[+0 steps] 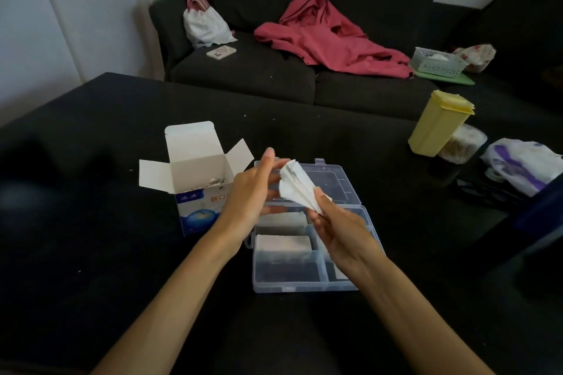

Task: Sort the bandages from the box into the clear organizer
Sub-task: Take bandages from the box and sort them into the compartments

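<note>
A fanned bunch of white bandages (297, 184) is held above the clear organizer (304, 286). My right hand (338, 231) pinches the bunch at its lower end. My left hand (253, 189) has straight fingers that touch the bunch's upper left side. Two stacks of bandages (283, 243) lie in the organizer's left compartments. The organizer's lid (335, 179) lies open behind it. The white and blue bandage box (195, 179) stands open to the left, with a few bandages visible inside.
A yellow lidded container (435, 123), a round jar (463, 143) and a plastic bag (524, 164) sit at the table's right. Behind the dark table is a black sofa (243, 76) with a red garment (329, 36), a phone (221, 52) and a basket (437, 61).
</note>
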